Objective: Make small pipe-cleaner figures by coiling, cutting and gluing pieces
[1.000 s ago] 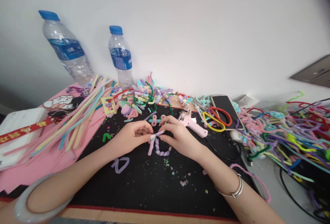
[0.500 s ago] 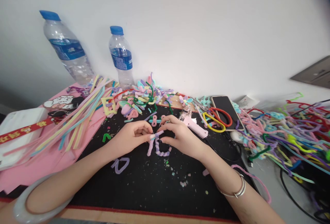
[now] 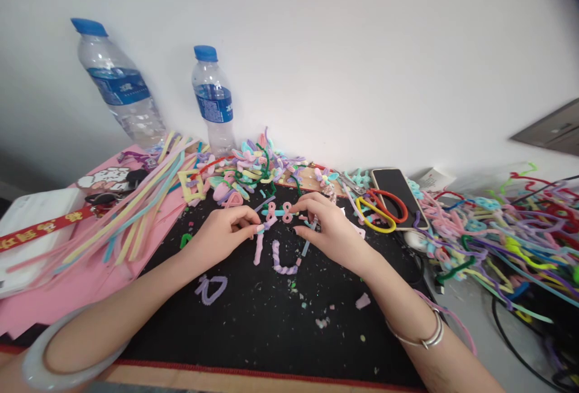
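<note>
My left hand pinches a short lilac and pale-blue crosspiece at the top of a fuzzy pink-lilac pipe cleaner piece, which hangs below the fingertips. My right hand is curved with thumb and index finger apart, over the right side of the mat. Under its fingers is the upper end of a pale blue-grey strip. That strip meets a twisted lilac U-shaped piece on the mat. Pink figure-eight loops on a light-blue stem lie just beyond the fingers. The palm mostly covers a pink glue gun.
A lilac loop and fuzzy scraps lie on the black mat. Scissors and a phone are at right. Pipe cleaners lie left, others right. Two water bottles stand at the wall.
My right hand has moved right, away from my left hand, uncovering the figure-eight loops and the U-shaped piece. My left hand has shifted slightly left with the pipe cleaner piece.
</note>
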Available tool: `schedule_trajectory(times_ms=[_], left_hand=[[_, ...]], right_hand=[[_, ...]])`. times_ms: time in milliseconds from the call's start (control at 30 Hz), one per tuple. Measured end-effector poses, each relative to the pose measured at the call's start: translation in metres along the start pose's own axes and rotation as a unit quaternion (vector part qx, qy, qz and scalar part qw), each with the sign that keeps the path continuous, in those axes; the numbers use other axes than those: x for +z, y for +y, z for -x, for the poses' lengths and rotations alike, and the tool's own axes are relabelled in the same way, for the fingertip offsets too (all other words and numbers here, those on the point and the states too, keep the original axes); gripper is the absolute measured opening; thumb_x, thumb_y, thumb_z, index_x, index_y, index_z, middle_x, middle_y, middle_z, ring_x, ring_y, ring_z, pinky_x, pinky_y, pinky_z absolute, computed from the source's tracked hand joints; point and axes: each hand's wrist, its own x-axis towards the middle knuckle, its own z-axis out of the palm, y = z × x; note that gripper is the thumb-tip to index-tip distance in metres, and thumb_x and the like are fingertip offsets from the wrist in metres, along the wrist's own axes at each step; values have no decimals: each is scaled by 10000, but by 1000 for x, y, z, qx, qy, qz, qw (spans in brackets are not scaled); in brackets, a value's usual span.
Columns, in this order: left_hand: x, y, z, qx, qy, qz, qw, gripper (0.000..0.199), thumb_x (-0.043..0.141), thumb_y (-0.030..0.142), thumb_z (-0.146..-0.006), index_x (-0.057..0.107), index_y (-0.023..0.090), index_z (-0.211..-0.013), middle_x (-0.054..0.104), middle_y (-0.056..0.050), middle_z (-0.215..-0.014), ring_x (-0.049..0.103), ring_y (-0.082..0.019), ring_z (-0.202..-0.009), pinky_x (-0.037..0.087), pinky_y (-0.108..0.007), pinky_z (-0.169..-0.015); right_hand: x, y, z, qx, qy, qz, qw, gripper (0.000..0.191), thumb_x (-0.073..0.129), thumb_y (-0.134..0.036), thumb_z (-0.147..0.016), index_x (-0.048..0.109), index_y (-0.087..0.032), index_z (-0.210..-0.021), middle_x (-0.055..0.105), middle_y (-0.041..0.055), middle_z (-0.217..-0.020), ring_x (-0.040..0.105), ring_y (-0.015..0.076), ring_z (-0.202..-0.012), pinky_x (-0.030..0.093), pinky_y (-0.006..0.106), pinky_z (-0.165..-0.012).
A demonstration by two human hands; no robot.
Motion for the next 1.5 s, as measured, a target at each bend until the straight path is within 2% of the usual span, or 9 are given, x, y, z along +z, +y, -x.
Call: schedule_trajectory(times_ms=[133, 267, 467, 633, 833, 967, 1133, 1267, 1500], left_hand=[[0, 0, 0, 5, -7, -26, 1000, 133, 590, 310, -786, 634, 184, -793, 643, 5, -723, 603, -154, -672, 449, -232, -603], [2, 2, 0, 19, -9, -46, 999, 119, 574, 284, -790, 638, 185, -802, 652, -1, -747, 614, -153, -678, 463, -228, -603], [2, 4, 0, 46, 1, -85, 995, 113, 561, 247, -791, 644, 177, -822, 648, -9, -764, 599, -142, -652, 454, -217, -576], [2, 2, 0, 83, -1, -108, 991, 131, 539, 245, -810, 654, 183, -821, 648, -20, -810, 591, -144, -682, 449, -222, -592], [1, 2, -1, 115, -1, -134, 984, 172, 506, 256, -837, 667, 202, -812, 668, -29, -871, 600, -167, -755, 456, -247, -657], [0, 3, -1, 123, -2, -132, 984, 191, 491, 249, -842, 674, 210, -800, 681, -32, -886, 614, -190, -832, 468, -274, -753], [-1, 2, -1, 117, -7, -129, 985, 192, 487, 229, -846, 675, 206, -817, 684, -38, -925, 618, -196, -874, 464, -278, -799], [-1, 2, -2, 108, -8, -128, 986, 216, 455, 251, -871, 665, 201, -860, 677, -43, -942, 612, -199, -883, 462, -279, -789], [-1, 2, 0, 88, -6, -131, 987, 281, 399, 323, -909, 647, 194, -889, 670, -41, -907, 605, -175, -756, 456, -266, -706]], right_hand=[[12, 1, 2, -42, -13, 45, 998, 253, 570, -90, -822, 601, -204, -1046, 539, 77, -1087, 559, 196, -1031, 485, 359, -891], [29, 4, 4, -71, -25, 119, 990, 279, 505, -109, -870, 586, -199, -1122, 553, 98, -1104, 535, 222, -1090, 492, 374, -904], [43, 5, 4, -101, -15, 136, 985, 236, 419, -174, -932, 603, -188, -1079, 587, 90, -1058, 560, 190, -990, 499, 326, -852], [44, 6, 5, -106, -3, 131, 986, 243, 409, -194, -943, 625, -199, -1054, 587, 87, -1046, 570, 178, -954, 500, 303, -810], [43, 5, 5, -92, -18, 127, 987, 242, 424, -193, -936, 626, -205, -1069, 578, 87, -1056, 571, 179, -962, 498, 300, -812], [43, 5, 5, -89, -20, 127, 988, 234, 442, -189, -927, 624, -215, -1072, 574, 84, -1056, 571, 180, -964, 497, 301, -815], [43, 6, 6, -84, -25, 129, 988, 232, 454, -180, -919, 622, -200, -1078, 564, 85, -1067, 568, 181, -972, 489, 297, -827], [43, 6, 7, -79, -28, 122, 989, 233, 471, -164, -906, 618, -198, -1083, 563, 81, -1068, 564, 185, -973, 492, 304, -829], [43, 7, 7, -75, -23, 100, 992, 221, 492, -161, -894, 615, -213, -1071, 565, 77, -1074, 563, 189, -990, 496, 336, -857]])
